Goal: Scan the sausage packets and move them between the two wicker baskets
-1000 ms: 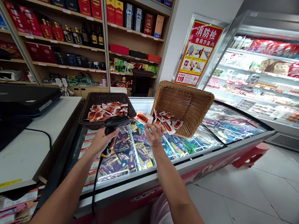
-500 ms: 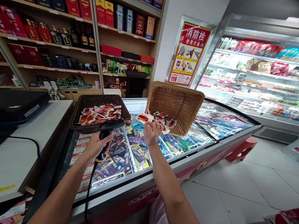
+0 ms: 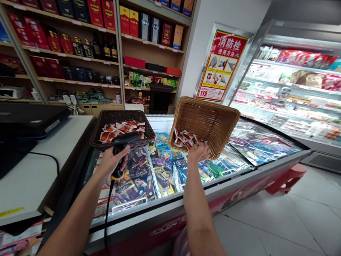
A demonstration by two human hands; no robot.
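Observation:
My left hand [image 3: 114,161] is wrapped round the handle of a black barcode scanner [image 3: 124,140], its cable hanging down. The scanner's head is over the front edge of a dark brown wicker basket [image 3: 99,126], where several small wrapped sausages [image 3: 119,129], reddish in clear-and-white packets, lie. My right hand [image 3: 200,151] reaches into a tan wicker basket [image 3: 209,115] tilted toward me. Its fingers are curled among the sausage packets [image 3: 188,138] there, apparently pinching one. The fingertips are partly hidden.
Both baskets rest on a glass-topped freezer [image 3: 164,201] filled with ice creams. A counter [image 3: 51,155] with a black device stands at left. Shelves of boxed bottles [image 3: 76,6] line the back. A red stool [image 3: 288,180] is beyond the freezer, near a refrigerated display [image 3: 299,91].
My right hand has moved right and deeper into the tan basket, from the basket's left edge, where it held up a sausage packet. My left hand still grips the scanner. The view has shifted slightly.

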